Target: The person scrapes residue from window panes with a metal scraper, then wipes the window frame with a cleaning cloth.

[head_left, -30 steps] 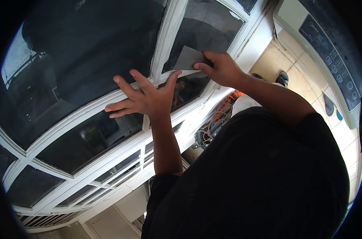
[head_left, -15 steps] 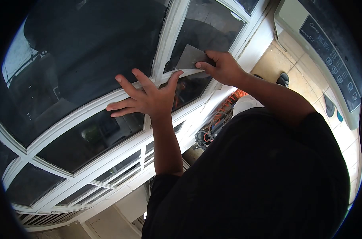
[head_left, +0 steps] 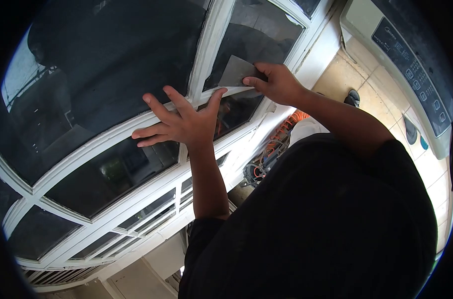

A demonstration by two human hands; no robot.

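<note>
My right hand [head_left: 278, 83] pinches a grey piece of sandpaper [head_left: 236, 71] by its right edge, thumb on top. The sheet looks flat and stiff, and its lower edge lies along a white bar of the window frame [head_left: 199, 65], in front of a dark glass pane. My left hand [head_left: 184, 122] is spread with fingers apart over the white horizontal bar, left of the sandpaper. Its thumb tip comes close to the sheet's lower left corner. Whether the left palm presses on the frame is hidden. The paint on the frame looks worn and streaked.
At the right stands an appliance with a button panel [head_left: 413, 77]. Below the window lies a coiled orange hose [head_left: 286, 127] beside a machine with a dark round part [head_left: 254, 172]. A dark shoe [head_left: 353, 98] shows on the tiled floor [head_left: 378, 94].
The view has shifted very slightly. Both hands and the sandpaper stay in almost the same place against the window frame.
</note>
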